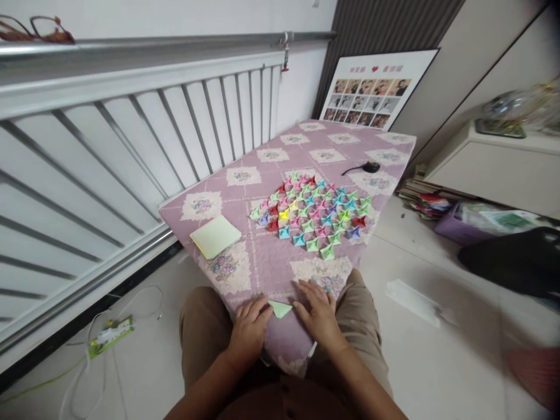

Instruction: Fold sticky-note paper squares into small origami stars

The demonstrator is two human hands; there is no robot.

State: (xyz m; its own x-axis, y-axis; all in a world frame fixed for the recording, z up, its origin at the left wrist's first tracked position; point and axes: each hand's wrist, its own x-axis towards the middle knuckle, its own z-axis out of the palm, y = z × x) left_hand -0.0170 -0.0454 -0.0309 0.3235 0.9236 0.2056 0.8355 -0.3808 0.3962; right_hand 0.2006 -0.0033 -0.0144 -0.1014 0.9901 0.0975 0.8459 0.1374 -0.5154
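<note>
A small green folded paper triangle lies on the near end of the cloth-covered table, its point toward me. My left hand rests at its left corner, thumb and fingertips touching the paper's edge. At the right corner is my right hand, palm down with its fingers spread on the cloth and the thumb by the paper. Beyond them, rows of small folded paper pieces in green, pink, blue, red and yellow stand close together. A stack of pale green square paper sits at the left edge.
The table narrows toward me, between my knees. A black object with a thin tail lies at its far right. A white radiator runs along the left side. A photo board leans behind. On the floor left is a power strip.
</note>
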